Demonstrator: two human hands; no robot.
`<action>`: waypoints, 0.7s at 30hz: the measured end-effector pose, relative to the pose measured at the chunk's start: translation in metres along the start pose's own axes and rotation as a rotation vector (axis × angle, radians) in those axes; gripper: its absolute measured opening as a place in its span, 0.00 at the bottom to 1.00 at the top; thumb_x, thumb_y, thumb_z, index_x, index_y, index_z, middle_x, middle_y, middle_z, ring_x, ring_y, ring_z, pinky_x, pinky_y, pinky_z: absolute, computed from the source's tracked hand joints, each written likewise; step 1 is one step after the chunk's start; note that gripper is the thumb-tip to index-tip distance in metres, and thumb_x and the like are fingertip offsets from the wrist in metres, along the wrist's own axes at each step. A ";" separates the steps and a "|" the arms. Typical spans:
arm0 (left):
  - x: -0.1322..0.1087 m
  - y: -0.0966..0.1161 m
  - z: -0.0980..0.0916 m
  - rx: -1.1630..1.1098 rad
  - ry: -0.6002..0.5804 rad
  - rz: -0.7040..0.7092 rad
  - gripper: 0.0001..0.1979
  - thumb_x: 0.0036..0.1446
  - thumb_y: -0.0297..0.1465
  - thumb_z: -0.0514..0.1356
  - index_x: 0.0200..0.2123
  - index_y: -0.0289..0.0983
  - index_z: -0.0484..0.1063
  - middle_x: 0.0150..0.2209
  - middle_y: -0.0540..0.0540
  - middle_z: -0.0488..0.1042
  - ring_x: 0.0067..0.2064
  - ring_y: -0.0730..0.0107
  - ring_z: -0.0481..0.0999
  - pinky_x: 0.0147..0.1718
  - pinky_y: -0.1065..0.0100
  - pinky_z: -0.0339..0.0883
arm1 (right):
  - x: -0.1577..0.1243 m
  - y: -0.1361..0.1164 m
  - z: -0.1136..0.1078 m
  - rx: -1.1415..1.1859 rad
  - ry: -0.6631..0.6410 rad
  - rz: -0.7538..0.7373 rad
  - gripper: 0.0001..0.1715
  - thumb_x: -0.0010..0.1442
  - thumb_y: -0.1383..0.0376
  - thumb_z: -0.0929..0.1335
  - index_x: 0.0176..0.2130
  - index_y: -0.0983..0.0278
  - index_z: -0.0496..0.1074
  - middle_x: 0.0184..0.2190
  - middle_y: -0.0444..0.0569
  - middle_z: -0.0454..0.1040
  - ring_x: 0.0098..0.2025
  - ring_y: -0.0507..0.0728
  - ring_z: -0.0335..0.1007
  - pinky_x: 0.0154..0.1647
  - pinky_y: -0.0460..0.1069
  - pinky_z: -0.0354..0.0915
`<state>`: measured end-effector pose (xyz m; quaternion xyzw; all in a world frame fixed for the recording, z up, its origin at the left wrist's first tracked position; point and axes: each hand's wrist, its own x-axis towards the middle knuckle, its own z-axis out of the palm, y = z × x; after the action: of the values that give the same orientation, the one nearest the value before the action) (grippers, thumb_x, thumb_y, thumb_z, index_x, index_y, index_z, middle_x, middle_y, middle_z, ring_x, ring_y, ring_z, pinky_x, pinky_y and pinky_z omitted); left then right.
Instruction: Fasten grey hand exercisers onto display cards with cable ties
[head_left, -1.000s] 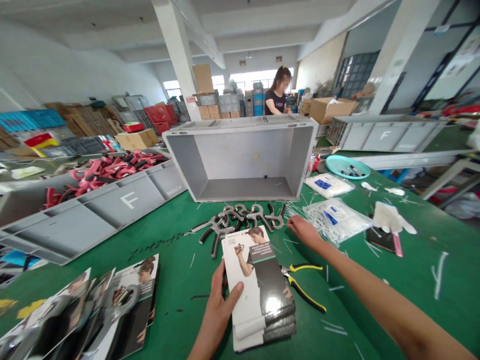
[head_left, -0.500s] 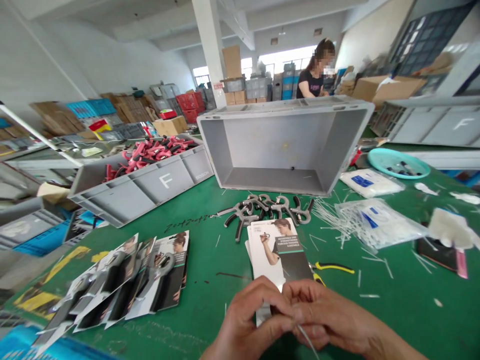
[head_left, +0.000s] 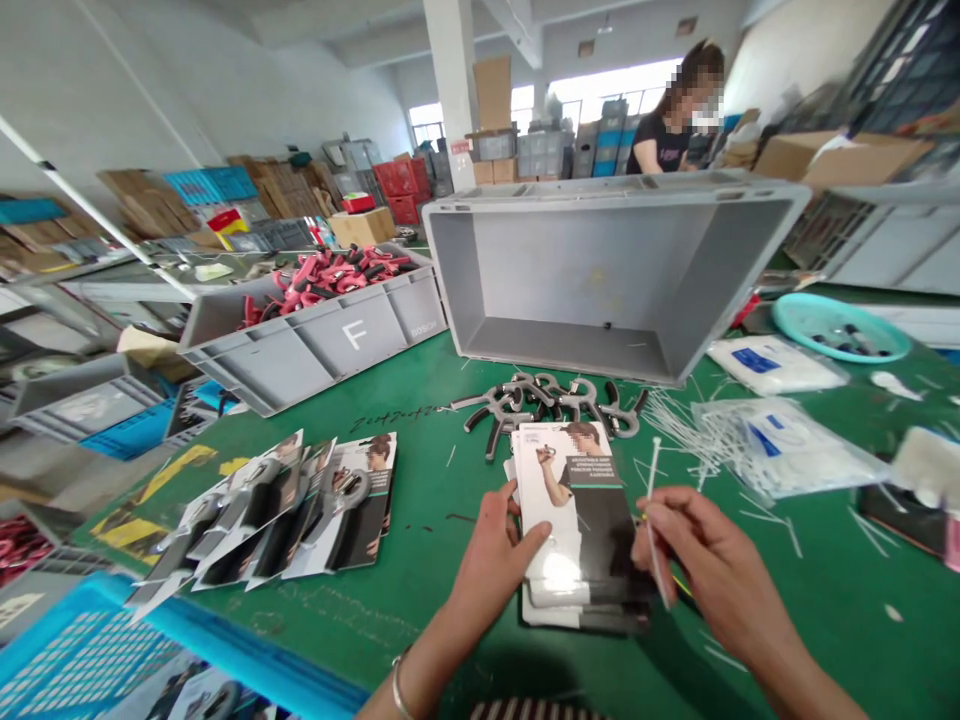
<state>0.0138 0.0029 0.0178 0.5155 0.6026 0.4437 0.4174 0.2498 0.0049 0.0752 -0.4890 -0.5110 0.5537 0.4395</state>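
My left hand [head_left: 495, 560] rests on the left edge of a small stack of printed packaging cards [head_left: 581, 520] lying on the green table [head_left: 420, 490], thumb on top of the top card. My right hand [head_left: 701, 550] pinches a thin white cable tie [head_left: 653, 520] that stands up over the stack's right edge. A heap of grey hand grippers [head_left: 547, 400] lies just beyond the cards. Loose white cable ties [head_left: 675, 420] are scattered to the right of that heap, next to a clear bag of ties [head_left: 780, 450].
An empty grey crate [head_left: 607, 270] lies tipped on its side behind the heap. A grey crate marked F [head_left: 330, 330] holds red grippers at left. Finished carded grippers [head_left: 292, 510] fan out at lower left above a blue crate [head_left: 112, 650]. A person works beyond the crate.
Both hands were together low in front half a second ago; now they have parted. The left lies on the card stack, the right holds a tie upright. The view has swung left.
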 end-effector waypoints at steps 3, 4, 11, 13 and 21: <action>0.008 -0.006 -0.013 -0.071 -0.011 -0.022 0.20 0.54 0.37 0.65 0.50 0.36 0.75 0.34 0.47 0.73 0.31 0.70 0.69 0.32 0.69 0.64 | 0.014 0.001 0.000 0.189 0.006 0.053 0.13 0.66 0.53 0.66 0.42 0.59 0.64 0.23 0.41 0.74 0.14 0.48 0.59 0.18 0.46 0.59; 0.009 -0.005 -0.019 -0.137 -0.010 -0.065 0.19 0.53 0.37 0.66 0.47 0.35 0.75 0.34 0.46 0.75 0.31 0.69 0.71 0.32 0.69 0.65 | 0.018 -0.001 0.001 0.202 -0.025 0.066 0.13 0.66 0.53 0.66 0.42 0.59 0.64 0.25 0.43 0.75 0.16 0.49 0.62 0.19 0.46 0.61; -0.011 -0.002 -0.053 -0.403 0.037 -0.247 0.23 0.48 0.41 0.69 0.43 0.35 0.67 0.34 0.46 0.77 0.22 0.73 0.72 0.14 0.75 0.60 | 0.045 -0.017 0.046 -0.014 -0.100 -0.095 0.14 0.64 0.54 0.69 0.36 0.61 0.67 0.30 0.47 0.78 0.29 0.54 0.76 0.35 0.51 0.73; -0.018 -0.006 -0.057 -0.426 0.016 -0.254 0.24 0.50 0.41 0.68 0.44 0.35 0.66 0.34 0.47 0.76 0.21 0.74 0.71 0.12 0.76 0.58 | 0.055 -0.015 0.066 -0.046 -0.142 -0.130 0.14 0.64 0.53 0.68 0.37 0.61 0.66 0.29 0.46 0.78 0.30 0.55 0.77 0.36 0.51 0.74; -0.016 -0.032 -0.059 -0.572 0.117 -0.222 0.22 0.60 0.48 0.59 0.46 0.36 0.73 0.37 0.47 0.78 0.31 0.71 0.75 0.28 0.74 0.66 | 0.069 0.018 0.094 -0.166 -0.195 -0.227 0.15 0.68 0.52 0.64 0.43 0.60 0.63 0.35 0.49 0.80 0.36 0.57 0.80 0.40 0.54 0.76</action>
<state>-0.0491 -0.0212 0.0031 0.2817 0.5287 0.5760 0.5562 0.1479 0.0582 0.0506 -0.4068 -0.6472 0.5012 0.4055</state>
